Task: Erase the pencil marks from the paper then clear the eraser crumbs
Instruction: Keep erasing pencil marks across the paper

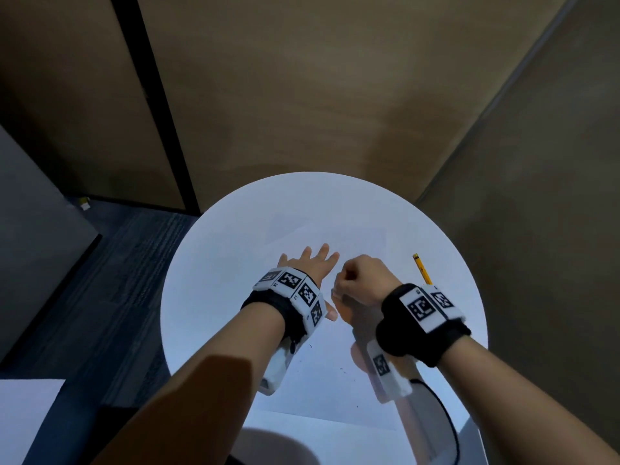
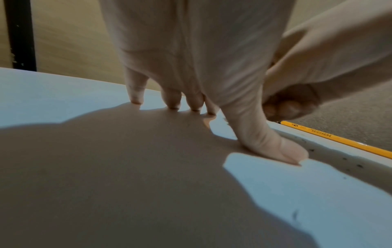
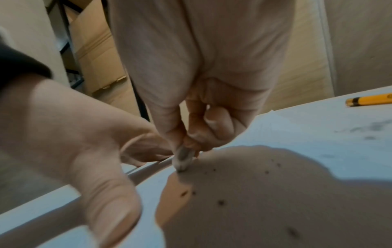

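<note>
Paper (image 1: 315,370) — thin, limp, quick to creep — lies mid-table under the left hand (image 1: 307,266), fingers splayed flat at 12 o'clock, while the right hand (image 1: 364,280) pinches the small eraser (image 3: 183,159) low, near its rubbing tip, crumbs (image 3: 221,202) toward 6 o'clock.

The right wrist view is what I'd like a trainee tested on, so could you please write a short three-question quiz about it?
1. True or false: the right hand pinches a small eraser whose tip touches the paper.
2. Which object lies at the upper right? A) yellow pencil B) ruler C) scissors
3. Fill in: dark eraser ______ dot the sheet near the grip.

Key: 1 true; 2 A; 3 crumbs.
</note>
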`<action>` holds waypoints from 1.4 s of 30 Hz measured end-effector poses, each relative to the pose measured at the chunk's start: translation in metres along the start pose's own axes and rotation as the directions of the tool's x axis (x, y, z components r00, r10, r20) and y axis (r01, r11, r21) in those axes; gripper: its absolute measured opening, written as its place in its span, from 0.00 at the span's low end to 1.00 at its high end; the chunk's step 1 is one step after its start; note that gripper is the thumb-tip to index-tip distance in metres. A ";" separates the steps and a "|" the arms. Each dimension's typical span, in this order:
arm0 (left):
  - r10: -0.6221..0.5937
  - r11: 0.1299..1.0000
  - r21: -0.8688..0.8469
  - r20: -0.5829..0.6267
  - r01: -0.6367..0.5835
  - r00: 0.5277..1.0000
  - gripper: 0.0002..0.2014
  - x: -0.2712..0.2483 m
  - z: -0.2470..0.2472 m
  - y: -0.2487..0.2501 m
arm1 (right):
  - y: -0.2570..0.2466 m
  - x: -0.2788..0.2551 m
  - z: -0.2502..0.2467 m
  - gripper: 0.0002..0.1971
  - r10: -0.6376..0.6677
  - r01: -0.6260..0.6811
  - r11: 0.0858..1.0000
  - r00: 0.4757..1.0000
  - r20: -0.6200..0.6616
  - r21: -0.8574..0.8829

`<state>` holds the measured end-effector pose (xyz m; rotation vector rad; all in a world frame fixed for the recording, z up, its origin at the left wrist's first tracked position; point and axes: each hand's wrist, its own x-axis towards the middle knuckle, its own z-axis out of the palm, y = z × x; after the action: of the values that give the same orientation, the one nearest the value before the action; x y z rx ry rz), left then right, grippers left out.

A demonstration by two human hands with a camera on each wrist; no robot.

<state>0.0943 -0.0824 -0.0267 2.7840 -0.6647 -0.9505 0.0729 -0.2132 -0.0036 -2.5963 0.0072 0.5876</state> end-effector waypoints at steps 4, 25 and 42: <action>0.006 1.000 -0.026 -0.007 -0.006 1.000 0.58 -0.001 -0.001 0.001 | -0.005 0.013 0.008 0.05 0.031 -0.017 0.996 0.984 -0.178 0.082; -0.055 0.998 0.016 0.020 0.054 0.998 0.56 -0.013 0.000 -0.018 | -0.004 -0.001 -0.002 0.04 -0.040 0.039 0.995 0.999 0.009 0.097; -0.064 0.998 0.018 0.045 0.063 0.997 0.56 -0.011 0.001 -0.017 | -0.004 0.005 0.006 0.11 -0.092 0.103 0.986 0.992 -0.090 0.132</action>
<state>0.0921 -0.0625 -0.0253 2.8211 -0.5961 -1.0273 0.0753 -0.2066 -0.0081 -2.4710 -0.0504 0.4281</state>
